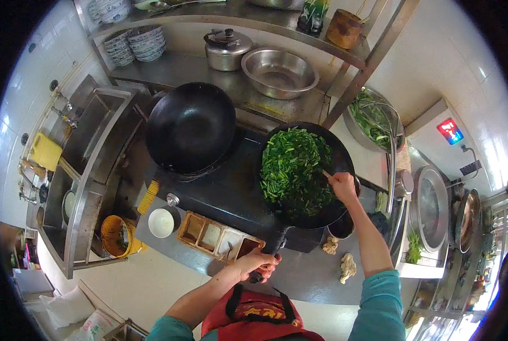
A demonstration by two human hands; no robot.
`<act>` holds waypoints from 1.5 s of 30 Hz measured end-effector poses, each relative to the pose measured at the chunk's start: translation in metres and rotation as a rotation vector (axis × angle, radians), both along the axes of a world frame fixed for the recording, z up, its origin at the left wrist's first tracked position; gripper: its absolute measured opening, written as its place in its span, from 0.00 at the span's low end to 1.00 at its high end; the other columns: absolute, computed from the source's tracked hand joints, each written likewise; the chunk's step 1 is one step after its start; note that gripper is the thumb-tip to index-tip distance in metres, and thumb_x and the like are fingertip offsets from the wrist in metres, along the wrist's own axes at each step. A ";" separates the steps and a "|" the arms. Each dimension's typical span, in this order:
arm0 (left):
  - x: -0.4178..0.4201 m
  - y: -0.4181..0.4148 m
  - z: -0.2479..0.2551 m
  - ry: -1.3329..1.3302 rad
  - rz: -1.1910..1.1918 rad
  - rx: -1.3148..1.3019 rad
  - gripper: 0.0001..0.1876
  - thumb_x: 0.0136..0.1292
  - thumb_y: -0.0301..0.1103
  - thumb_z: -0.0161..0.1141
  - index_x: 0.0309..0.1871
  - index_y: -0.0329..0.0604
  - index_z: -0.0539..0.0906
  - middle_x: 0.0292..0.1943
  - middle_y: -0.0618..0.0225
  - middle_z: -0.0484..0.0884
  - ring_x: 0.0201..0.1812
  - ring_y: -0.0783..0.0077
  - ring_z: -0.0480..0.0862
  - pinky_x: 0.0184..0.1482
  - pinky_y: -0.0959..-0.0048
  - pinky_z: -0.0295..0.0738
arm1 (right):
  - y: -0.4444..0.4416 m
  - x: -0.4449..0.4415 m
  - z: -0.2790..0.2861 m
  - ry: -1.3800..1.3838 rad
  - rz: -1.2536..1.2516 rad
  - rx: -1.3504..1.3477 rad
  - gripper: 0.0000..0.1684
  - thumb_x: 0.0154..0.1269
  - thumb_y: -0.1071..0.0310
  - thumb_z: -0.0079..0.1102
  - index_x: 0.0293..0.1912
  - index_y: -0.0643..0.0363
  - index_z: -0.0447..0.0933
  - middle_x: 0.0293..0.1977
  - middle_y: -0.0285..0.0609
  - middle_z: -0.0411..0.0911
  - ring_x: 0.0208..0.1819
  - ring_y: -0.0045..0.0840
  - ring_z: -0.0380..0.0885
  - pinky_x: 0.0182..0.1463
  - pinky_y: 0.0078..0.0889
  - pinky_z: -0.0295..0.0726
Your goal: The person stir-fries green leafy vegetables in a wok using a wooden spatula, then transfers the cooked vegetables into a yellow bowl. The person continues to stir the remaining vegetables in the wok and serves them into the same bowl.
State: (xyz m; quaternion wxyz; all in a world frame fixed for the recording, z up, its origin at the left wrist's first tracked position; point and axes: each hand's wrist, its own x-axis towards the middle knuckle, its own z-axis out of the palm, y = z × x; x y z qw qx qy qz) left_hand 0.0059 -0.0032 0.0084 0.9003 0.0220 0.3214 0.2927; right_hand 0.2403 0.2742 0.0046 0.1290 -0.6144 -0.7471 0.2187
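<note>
A black wok on the right side of the stove holds a large heap of chopped leafy greens. My left hand grips the wok's dark handle, which points back towards my red apron. Over the wok's right side, my right hand is closed around the end of a light-coloured utensil handle. The working end of that utensil is hidden among the greens, so its kind cannot be told.
A second black wok sits on the left burner. Along the front edge stand a seasoning box, a white bowl and crumpled cloths. A steel basin and a lidded pot occupy the shelf behind. Left is a sink.
</note>
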 end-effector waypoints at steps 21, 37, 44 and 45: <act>-0.013 -0.003 -0.004 0.026 -0.021 0.032 0.11 0.58 0.31 0.57 0.44 0.43 0.72 0.20 0.76 0.70 0.17 0.82 0.69 0.20 0.76 0.66 | -0.138 -0.023 0.133 -0.868 0.816 0.191 0.04 0.50 0.73 0.55 0.26 0.56 0.79 0.28 0.42 0.80 0.32 0.32 0.81 0.31 0.35 0.79; -0.009 0.002 -0.006 -0.026 -0.007 0.043 0.10 0.58 0.32 0.59 0.42 0.43 0.73 0.21 0.76 0.71 0.17 0.81 0.69 0.19 0.76 0.67 | -0.057 -0.035 0.150 -0.837 0.473 0.047 0.09 0.45 0.66 0.61 0.28 0.61 0.80 0.29 0.51 0.81 0.34 0.42 0.81 0.39 0.42 0.80; -0.013 -0.003 -0.005 0.006 0.037 0.103 0.12 0.57 0.31 0.58 0.44 0.41 0.72 0.21 0.74 0.71 0.17 0.80 0.71 0.20 0.75 0.69 | -0.040 0.013 0.148 -0.754 0.197 0.097 0.11 0.50 0.64 0.60 0.29 0.63 0.80 0.30 0.55 0.80 0.36 0.46 0.80 0.42 0.44 0.80; -0.013 -0.003 -0.009 -0.019 0.034 0.095 0.12 0.57 0.31 0.58 0.44 0.42 0.72 0.22 0.74 0.71 0.17 0.80 0.71 0.19 0.74 0.69 | -0.032 0.026 0.140 -0.752 0.168 0.114 0.12 0.51 0.63 0.60 0.29 0.64 0.79 0.30 0.55 0.80 0.37 0.47 0.80 0.42 0.43 0.80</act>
